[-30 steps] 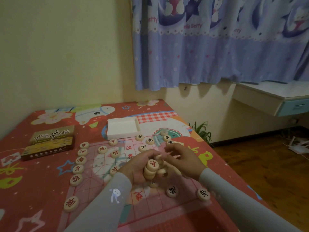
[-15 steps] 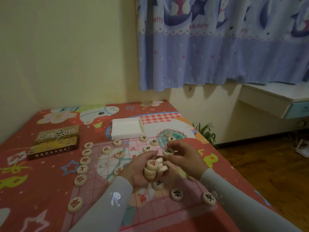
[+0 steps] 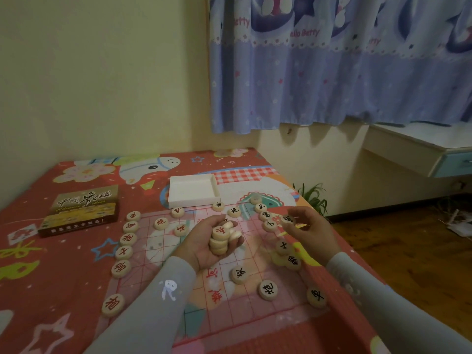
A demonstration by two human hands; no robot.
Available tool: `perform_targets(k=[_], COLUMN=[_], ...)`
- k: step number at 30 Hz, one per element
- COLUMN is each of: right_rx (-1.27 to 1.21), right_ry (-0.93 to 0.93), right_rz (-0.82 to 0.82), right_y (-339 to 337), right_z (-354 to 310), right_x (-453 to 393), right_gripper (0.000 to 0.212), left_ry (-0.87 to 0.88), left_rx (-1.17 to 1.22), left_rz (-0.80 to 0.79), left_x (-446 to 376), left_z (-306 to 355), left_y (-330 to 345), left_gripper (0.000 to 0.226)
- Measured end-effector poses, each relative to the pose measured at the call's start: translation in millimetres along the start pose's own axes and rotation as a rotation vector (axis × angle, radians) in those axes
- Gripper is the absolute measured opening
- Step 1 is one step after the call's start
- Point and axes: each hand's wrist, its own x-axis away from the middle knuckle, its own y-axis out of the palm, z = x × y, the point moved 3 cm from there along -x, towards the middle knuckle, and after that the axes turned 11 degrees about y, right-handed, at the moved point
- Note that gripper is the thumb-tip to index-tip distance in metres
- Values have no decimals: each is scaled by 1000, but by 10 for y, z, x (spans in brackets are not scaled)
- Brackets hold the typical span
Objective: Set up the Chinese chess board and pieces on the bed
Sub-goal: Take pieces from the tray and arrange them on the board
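A thin see-through chess board with red grid lines lies flat on the red cartoon bedsheet. My left hand hovers over its middle, palm up, cupping a stack of several wooden pieces. My right hand is over the board's right edge and pinches one black-marked piece between thumb and fingers. Red-marked pieces line the left edge. Black-marked pieces line the right edge, and others lie on the near half.
An empty white box tray sits just beyond the board. The printed chess box lid lies to the far left. The bed's right edge drops to a wooden floor with a small plant; a desk stands beyond.
My right hand has left the stack in my left hand and moved right with one black piece. The left hand stays over the board holding the stack.
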Motion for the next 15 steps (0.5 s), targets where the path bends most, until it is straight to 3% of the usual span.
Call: perform_targets(k=[15], right_rx=[342], right_ry=[29], right_rz=[-120], right_y=[-200], right_z=[368], right_x=[719], right_gripper=[21], left_ry=[-10], left_rx=[-66], left_rz=[-9], left_x=[34], left_z=[-183], left_y=[125], left_gripper=[27])
